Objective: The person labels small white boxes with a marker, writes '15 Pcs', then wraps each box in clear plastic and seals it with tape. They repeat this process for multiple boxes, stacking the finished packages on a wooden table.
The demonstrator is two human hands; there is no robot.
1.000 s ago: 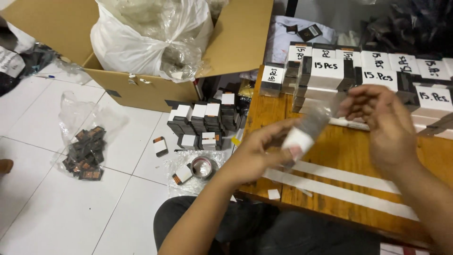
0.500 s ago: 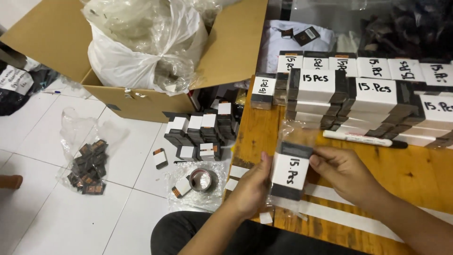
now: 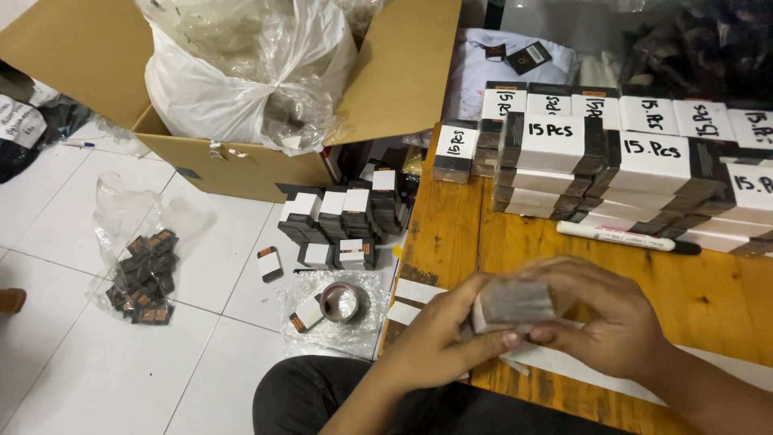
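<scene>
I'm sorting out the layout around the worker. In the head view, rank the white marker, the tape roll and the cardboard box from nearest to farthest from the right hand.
From the right hand:
1. White marker, on the wooden table just above the hand.
2. Tape roll, on the floor to the left, past the table edge.
3. Cardboard box, on the floor at upper left, holding a white plastic bag.

Both forearms are bare up to the frame's lower edge, with no sleeve, cuff or glove showing on either. The left hand (image 3: 439,342) carries no ring, band or watch that can be seen; its fingernails are short and plain. The right hand (image 3: 612,322) is likewise without jewellery, and its wrist is uncovered. Below the arms, the lap is clothed in dark, near-black trousers (image 3: 322,395) of a smooth, matte fabric with soft folds across the thigh.
</scene>
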